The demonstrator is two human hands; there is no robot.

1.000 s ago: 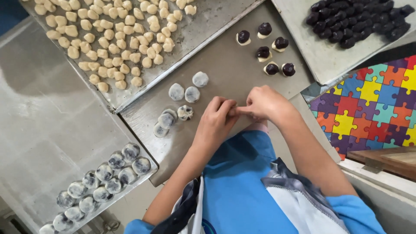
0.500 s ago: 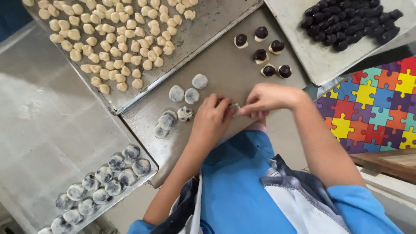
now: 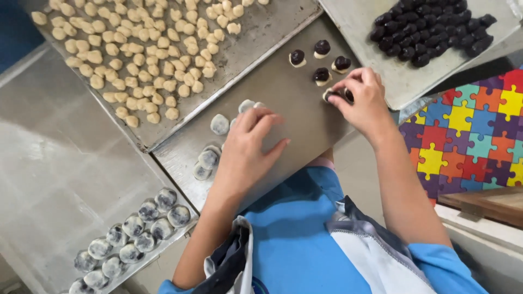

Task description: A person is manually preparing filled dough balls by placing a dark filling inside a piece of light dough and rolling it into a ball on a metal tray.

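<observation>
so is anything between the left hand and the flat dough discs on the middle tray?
Nothing visible. The left hand lies on the tray with its fingertips right at the discs. The right hand is apart, at the dark-topped pieces.

We see a bare grey metal worktop, scuffed and dull, filling the left side under flat, even light with soft shadows. At right a puzzle-pattern foam mat in red, yellow, green, blue and orange covers the floor, with a brown wooden board just beside its lower edge. Top left corner shows a dark blue surface; we can't tell what it is.
</observation>
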